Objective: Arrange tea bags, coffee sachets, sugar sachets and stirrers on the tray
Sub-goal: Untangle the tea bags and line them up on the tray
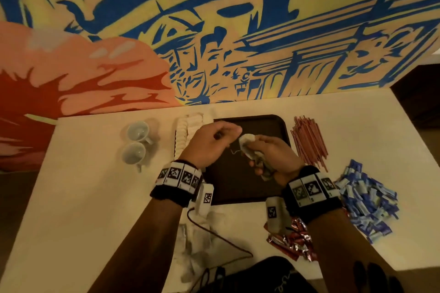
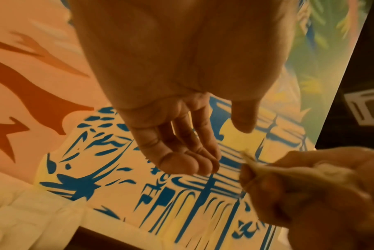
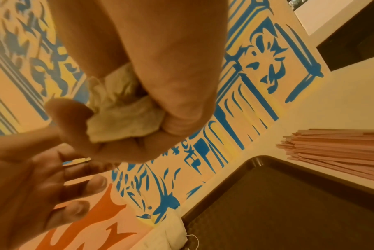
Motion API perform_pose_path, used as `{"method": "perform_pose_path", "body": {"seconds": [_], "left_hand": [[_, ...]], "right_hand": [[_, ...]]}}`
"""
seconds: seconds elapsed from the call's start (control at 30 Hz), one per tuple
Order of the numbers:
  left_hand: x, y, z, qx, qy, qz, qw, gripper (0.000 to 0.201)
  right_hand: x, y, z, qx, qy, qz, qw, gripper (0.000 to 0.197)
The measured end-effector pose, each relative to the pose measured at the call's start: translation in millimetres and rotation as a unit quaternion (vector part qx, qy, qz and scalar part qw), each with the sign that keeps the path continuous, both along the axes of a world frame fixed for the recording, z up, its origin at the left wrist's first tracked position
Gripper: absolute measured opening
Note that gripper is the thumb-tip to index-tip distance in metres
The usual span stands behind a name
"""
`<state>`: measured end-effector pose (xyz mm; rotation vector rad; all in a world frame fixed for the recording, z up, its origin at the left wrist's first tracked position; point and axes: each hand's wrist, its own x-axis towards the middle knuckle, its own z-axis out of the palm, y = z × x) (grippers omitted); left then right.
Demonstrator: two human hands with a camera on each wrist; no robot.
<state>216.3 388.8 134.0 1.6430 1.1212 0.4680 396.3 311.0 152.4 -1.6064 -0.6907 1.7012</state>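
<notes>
Both hands were held above the tray [image 1: 273, 123], a dark rectangular one lying on the pale table [image 1: 83, 197] against the painted wall [image 1: 214, 31]. No item was seen lying on the tray's visible surface.

The right hand [image 1: 273, 157] was closed round a bunch of tea bags [image 3: 122, 116], pale and crumpled, pressed between thumb and curled fingers. A thin string [image 1: 234, 150] hung from the bunch over the tray.

The left hand [image 1: 209, 143] stood just beside the right. From the left wrist its fingers [image 2: 181, 152] appeared loosely extended, with the thumb apart. From the head view the thumb and forefinger lay close to the bunch; whether they pinched a tag or string could not be determined, the picture being blurred there.

Supplies lay round the tray:
- Stirrers [image 1: 309, 143], a reddish bundle, just right of the tray.
- Sugar sachets [image 1: 366, 202], a blue and white heap, further right and nearer the person.
- Coffee sachets [image 1: 292, 240], red and silver, near the tray's near right corner, partly hidden by the right wrist.
- More tea bags, in a pale row [image 1: 185, 133] along the tray's left edge and a loose pile [image 1: 195, 240] on the near side.
- Two cups [image 1: 135, 145], well left of the tray.
</notes>
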Motion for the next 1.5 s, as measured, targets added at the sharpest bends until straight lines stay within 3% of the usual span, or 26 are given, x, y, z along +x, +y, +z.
{"method": "perform_pose_path", "body": {"seconds": [0.2,0.5,0.67,0.77,0.9,1.0,1.2,1.3,1.5], "left_hand": [[-4,-52,23,0.013,-0.052,0.02,0.998,0.017],[-15,-91,49,0.002,-0.139,0.136,0.981,0.009],[-14,-109,57,0.005,-0.131,0.161,0.978,0.013],[-14,-118,58,0.052,-0.11,0.142,0.982,0.039],[-14,-128,56,0.091,-0.072,0.02,0.993,0.066],[-10,-129,50,0.079,-0.065,0.025,0.994,0.053],[-6,-125,53,0.021,-0.146,0.065,0.987,0.025],[-10,-121,57,-0.038,-0.181,0.047,0.982,0.025],[-13,-109,56,-0.082,-0.172,0.001,0.982,0.03]], "right_hand": [[5,-24,21,0.075,-0.05,0.079,0.993,0.017],[15,-52,43,0.126,-0.043,0.123,0.983,0.019],[17,-66,45,0.157,-0.03,0.098,0.982,0.017],[18,-71,49,0.155,-0.028,0.101,0.982,0.021],[20,-72,52,0.134,-0.062,0.119,0.982,0.032],[20,-70,55,0.139,-0.065,0.127,0.98,0.039],[15,-62,62,0.166,-0.01,0.077,0.983,0.052],[15,-58,60,0.182,0.002,0.073,0.981,0.043],[6,-42,58,0.221,-0.076,0.081,0.969,0.018]]}}
